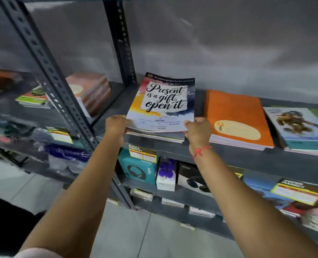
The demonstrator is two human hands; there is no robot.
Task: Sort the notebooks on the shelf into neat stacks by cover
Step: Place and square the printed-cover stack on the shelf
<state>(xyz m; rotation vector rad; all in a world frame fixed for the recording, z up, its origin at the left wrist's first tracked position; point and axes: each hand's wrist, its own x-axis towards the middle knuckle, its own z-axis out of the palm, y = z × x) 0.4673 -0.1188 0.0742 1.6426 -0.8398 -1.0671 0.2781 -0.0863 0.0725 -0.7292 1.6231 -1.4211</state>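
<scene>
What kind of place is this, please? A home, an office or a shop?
Most likely a shop. The slotted metal shelf carries yellow "Super Market" price tags, boxed headphones sit below, and notebook stacks lie on display.

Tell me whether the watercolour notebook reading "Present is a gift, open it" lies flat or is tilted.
Tilted. The watercolour notebook is raised at its far edge, while the left hand and right hand grip its near corners.

Head view: looks forward, slightly down, close on shelf (228, 155).
</scene>
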